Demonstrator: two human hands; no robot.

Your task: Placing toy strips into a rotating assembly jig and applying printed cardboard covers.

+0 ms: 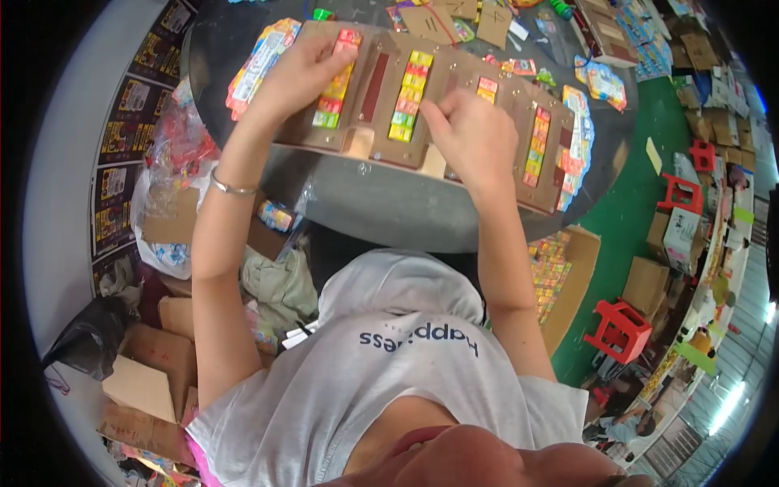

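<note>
A long brown jig [361, 89] with several narrow slots lies across the near edge of the round dark table. Rows of small colourful packs [411, 93] fill its slots in red, yellow, pink and green. My left hand [300, 77] bends over the leftmost row, its fingers drawn together against the upper packs. Over the slot right of the middle is my right hand [475, 138], fingers curled under and thumb pointing left toward the neighbouring row. What its fingertips touch is hidden beneath it. Another filled row [535, 146] shows uncovered at the jig's right end.
Stacks of printed cards [264, 65] flank the jig, with another stack [576, 146] at its right. Cardboard pieces [430, 23] lie at the table's far side. A carton of small packs [556, 272] stands below right, red stools [618, 331] farther right, open boxes [154, 365] at left.
</note>
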